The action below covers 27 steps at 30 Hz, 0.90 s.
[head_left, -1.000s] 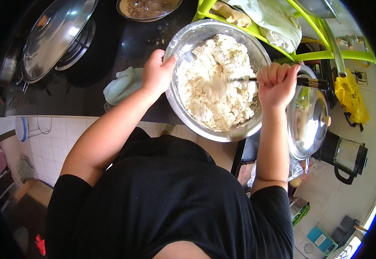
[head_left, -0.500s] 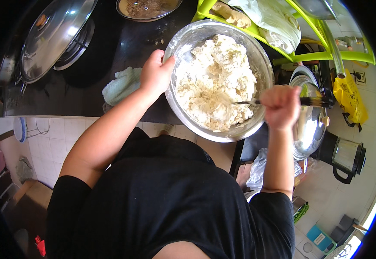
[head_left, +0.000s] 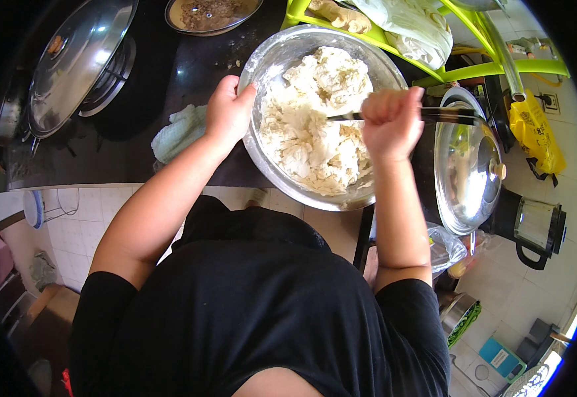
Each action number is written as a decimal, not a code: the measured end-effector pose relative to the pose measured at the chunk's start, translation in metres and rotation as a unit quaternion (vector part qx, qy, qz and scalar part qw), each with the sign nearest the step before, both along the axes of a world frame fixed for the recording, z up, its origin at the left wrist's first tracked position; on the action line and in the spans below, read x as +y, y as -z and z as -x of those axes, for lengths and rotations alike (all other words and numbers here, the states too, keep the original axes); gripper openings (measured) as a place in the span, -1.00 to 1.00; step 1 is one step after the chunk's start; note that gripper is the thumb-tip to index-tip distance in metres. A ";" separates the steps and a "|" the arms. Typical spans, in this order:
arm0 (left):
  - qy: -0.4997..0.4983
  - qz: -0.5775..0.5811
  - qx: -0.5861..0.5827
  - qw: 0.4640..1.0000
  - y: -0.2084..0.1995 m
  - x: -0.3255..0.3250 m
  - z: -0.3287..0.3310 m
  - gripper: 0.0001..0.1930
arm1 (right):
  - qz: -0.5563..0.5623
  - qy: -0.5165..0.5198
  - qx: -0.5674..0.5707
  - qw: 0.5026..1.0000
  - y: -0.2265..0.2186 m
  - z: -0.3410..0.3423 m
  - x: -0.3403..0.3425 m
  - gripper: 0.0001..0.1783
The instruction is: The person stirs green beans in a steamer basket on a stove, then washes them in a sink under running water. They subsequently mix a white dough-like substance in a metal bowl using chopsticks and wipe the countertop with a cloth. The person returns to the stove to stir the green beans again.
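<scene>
Metal bowl, pale dough inside (rather lumpy)

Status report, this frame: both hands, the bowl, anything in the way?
Left hand gripping rim of metal bowl. Right hand closed on dark utensil, its tip in lumpy pale dough. Green rack close beyond bowl's far edge.

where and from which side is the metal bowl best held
Likely best: the left rim of the metal bowl, taken from the left. Its round, open edge can be pinched, and the left hand holds it there; over the right rim, the right hand holds a dark-handled utensil.
</scene>
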State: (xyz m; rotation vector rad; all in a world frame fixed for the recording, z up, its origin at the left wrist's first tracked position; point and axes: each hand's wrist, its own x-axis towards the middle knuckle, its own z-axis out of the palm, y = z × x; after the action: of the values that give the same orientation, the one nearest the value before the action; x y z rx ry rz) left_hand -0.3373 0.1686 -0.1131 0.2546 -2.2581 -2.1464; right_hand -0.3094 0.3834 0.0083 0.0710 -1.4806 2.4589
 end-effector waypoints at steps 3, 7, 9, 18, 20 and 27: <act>-0.009 0.011 -0.004 1.000 0.001 0.000 -0.001 -0.76 | -0.060 -0.006 -0.024 0.998 -0.010 -0.012 0.034 -0.43; -0.005 0.007 0.012 1.000 0.001 0.006 0.002 -0.76 | -0.158 0.071 -0.006 0.985 0.039 -0.031 0.040 -0.44; -0.001 0.022 0.011 1.000 -0.002 0.007 0.002 -0.76 | -0.056 0.011 -0.019 0.998 0.031 -0.035 0.006 -0.45; -0.006 -0.024 0.017 1.000 -0.004 0.002 0.000 -0.79 | -0.015 -0.092 0.059 0.994 -0.021 -0.058 -0.024 -0.40; 0.014 0.004 0.015 1.000 -0.009 0.005 0.000 -0.83 | -0.101 -0.047 -0.015 0.994 0.029 -0.069 -0.012 -0.41; 0.000 0.035 0.017 0.999 0.000 -0.002 0.002 -0.78 | -0.026 0.018 -0.011 0.999 -0.002 -0.048 0.071 -0.41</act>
State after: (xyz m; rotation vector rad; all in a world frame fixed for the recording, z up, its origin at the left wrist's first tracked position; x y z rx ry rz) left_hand -0.3395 0.1665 -0.1129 0.2147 -2.3100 -2.0497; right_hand -0.2615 0.4547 0.0099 0.0273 -1.5411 2.4005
